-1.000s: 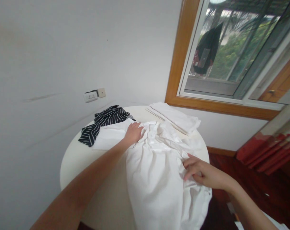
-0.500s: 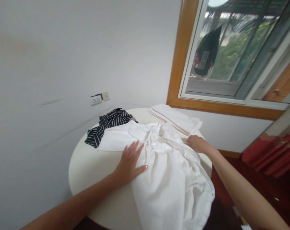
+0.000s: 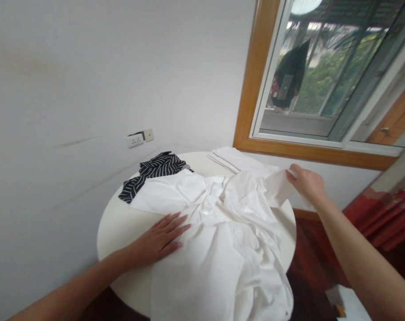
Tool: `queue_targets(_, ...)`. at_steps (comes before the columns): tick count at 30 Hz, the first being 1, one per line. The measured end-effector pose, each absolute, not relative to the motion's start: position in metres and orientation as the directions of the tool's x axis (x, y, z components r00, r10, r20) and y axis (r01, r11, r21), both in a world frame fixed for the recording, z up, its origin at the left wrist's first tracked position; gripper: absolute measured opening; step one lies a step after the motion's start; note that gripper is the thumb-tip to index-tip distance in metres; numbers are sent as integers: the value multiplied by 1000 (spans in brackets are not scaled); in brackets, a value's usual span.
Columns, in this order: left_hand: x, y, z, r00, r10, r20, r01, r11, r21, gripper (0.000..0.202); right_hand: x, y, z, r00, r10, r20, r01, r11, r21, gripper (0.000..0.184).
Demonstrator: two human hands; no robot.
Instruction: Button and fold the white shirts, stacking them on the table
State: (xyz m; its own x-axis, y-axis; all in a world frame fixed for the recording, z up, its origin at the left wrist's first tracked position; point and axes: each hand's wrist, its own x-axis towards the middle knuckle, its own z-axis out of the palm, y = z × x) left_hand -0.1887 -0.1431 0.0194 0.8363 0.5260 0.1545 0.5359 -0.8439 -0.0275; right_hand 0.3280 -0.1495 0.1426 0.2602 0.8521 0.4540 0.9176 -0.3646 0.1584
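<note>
A white shirt [image 3: 215, 254] lies spread and wrinkled over the round white table [image 3: 117, 227], its lower part hanging past the near edge. One sleeve stretches left over part of a black-and-white striped garment [image 3: 162, 166]. My left hand [image 3: 162, 238] rests flat, fingers extended, at the shirt's left side. Off the table's right side, my right hand [image 3: 305, 180] pinches the end of the other sleeve and holds it raised and pulled outward. Behind that sleeve is a folded white cloth [image 3: 239, 158], partly covered by it.
Behind the table stands a white wall with a socket [image 3: 134, 141]. A wood-framed window [image 3: 245, 111] is at the back right, and a red curtain [image 3: 372, 218] hangs at the right. A white object [image 3: 347, 301] sits on the dark red floor.
My right hand has moved right and up, drawing the sleeve out from the shirt. My left hand has slid left and slightly down, and the shirt's lower part has spread left.
</note>
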Motion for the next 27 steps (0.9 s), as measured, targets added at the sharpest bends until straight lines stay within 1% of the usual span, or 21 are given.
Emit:
queue_targets(2,-196,-144,24,849,514,120,520,-853,-30,59,343,-145,153,289,798,529,902,-412,127,38)
queue_targets(3,-199,-144,26,854,506,122,513,-858,-28,59,348,-142,156,278,789,548,907,-404,121,38)
queue_targets(5,-201,-144,28,855,496,154,505,-863,-24,60,351,-138,157,197,806,558,934,-327,142,34)
queue_targets(7,-198,-145,30,844,491,216,507,-861,-25,59,344,-134,154,48,836,546,966,-177,186,31)
queue_targets(9,-188,-145,36,819,498,286,525,-851,-22,47,326,-131,148,-115,848,518,980,13,198,35)
queue_targets(11,-170,-144,48,775,521,357,560,-828,-7,31,300,-125,142,-246,849,468,968,196,154,38)
queue_targets(13,-148,-137,65,720,545,430,605,-796,-3,32,273,-113,136,-334,855,397,941,322,100,34)
queue_targets(14,-135,-131,73,698,543,468,618,-786,-10,33,259,-105,132,-364,858,363,930,359,85,34)
queue_targets(17,-99,-96,93,662,539,520,639,-769,-15,32,226,-72,121,-366,891,270,930,360,71,38)
queue_targets(20,-75,-44,93,632,588,504,685,-729,-8,32,203,-36,107,-280,950,134,958,269,97,41)
queue_targets(22,-70,-9,83,588,661,466,750,-661,-10,33,193,-19,97,-266,960,84,960,257,113,40)
queue_targets(24,-72,17,72,560,728,395,800,-599,-29,37,185,-8,87,-279,959,58,955,270,122,42)
queue_targets(26,-78,32,63,567,764,308,813,-579,-59,42,181,-3,80,-295,955,36,949,289,125,47)
queue_targets(27,-81,36,60,578,768,275,809,-583,-70,44,180,-2,78,-303,952,28,947,298,122,46)
